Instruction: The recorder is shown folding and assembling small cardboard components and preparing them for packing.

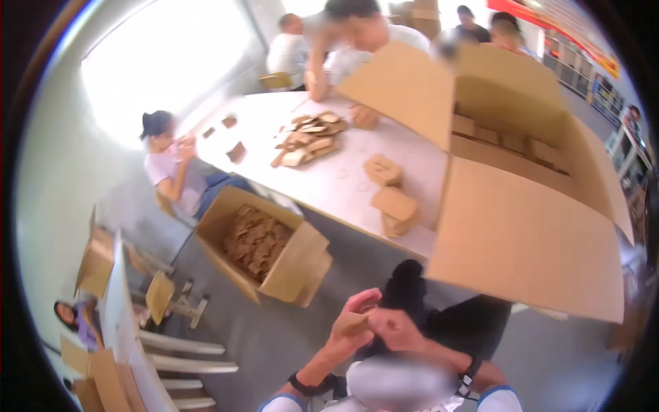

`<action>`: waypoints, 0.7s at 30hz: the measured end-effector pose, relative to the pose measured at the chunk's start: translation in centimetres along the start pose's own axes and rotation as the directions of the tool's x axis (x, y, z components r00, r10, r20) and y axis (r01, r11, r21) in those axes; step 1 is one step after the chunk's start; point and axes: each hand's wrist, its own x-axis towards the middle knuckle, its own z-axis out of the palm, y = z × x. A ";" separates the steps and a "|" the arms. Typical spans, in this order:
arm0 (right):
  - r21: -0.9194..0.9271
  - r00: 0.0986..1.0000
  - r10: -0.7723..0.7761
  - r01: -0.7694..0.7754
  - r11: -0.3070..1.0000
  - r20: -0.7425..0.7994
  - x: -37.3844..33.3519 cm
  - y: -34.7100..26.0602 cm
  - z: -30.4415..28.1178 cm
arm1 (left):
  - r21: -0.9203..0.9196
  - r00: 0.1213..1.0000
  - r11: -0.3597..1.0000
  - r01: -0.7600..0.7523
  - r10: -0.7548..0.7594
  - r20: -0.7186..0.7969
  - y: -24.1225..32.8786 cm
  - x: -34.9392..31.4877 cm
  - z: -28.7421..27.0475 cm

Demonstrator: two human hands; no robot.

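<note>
Close to my body, my left hand (pixel 349 331) is closed around a small flat brown cardboard piece (pixel 354 320). Beside it, my right hand (pixel 399 331) has its fingers curled in toward the piece; whatever is between those fingers, if anything, is too small to make out. Ahead of my hands, two stacks of brown cardboard pieces, a nearer stack (pixel 395 210) and a farther stack (pixel 383 169), stand on the white table (pixel 329 189). A loose heap of similar pieces (pixel 310 139) lies farther back on it.
A large open carton (pixel 525 230) spreads its flaps over the table's right end. Left of my legs, an open carton (pixel 302 264) on the floor holds many brown pieces. One person (pixel 175 168) sits at the table's left; another person (pixel 364 34) is across it. Pale slats (pixel 189 364) lie lower left.
</note>
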 end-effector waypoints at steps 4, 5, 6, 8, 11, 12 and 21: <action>0.299 0.983 -0.097 0.139 0.944 -0.153 -3.1 2.7 0.6 | -0.229 0.957 0.949 0.218 -0.161 0.242 -1.0 1.2 2.2; 0.308 0.973 -0.036 0.107 0.945 -0.227 -3.8 1.3 0.3 | -0.235 0.956 0.934 0.269 -0.229 0.185 -0.6 0.9 3.3; 0.323 0.955 0.025 0.076 0.943 -0.297 -4.3 0.5 0.3 | -0.238 0.947 0.928 0.287 -0.239 0.213 -1.1 1.2 4.0; 0.254 0.934 0.006 0.091 0.963 -0.357 -6.2 2.1 -1.3 | -0.211 0.962 0.966 0.152 -0.096 0.254 -1.9 1.5 5.7; 0.277 0.986 0.033 0.013 0.961 -0.162 -10.1 3.6 -3.5 | -0.222 0.958 0.968 0.119 -0.054 0.280 -2.5 1.7 6.7; 0.280 0.987 0.035 0.009 0.960 -0.154 -10.8 3.1 -4.0 | -0.204 0.958 0.976 0.074 -0.013 0.286 -3.0 1.7 6.5; 0.124 0.891 -0.072 0.142 0.982 -0.448 -13.9 -0.2 -6.8 | -0.064 0.942 0.998 0.007 0.014 0.334 -1.0 3.4 6.7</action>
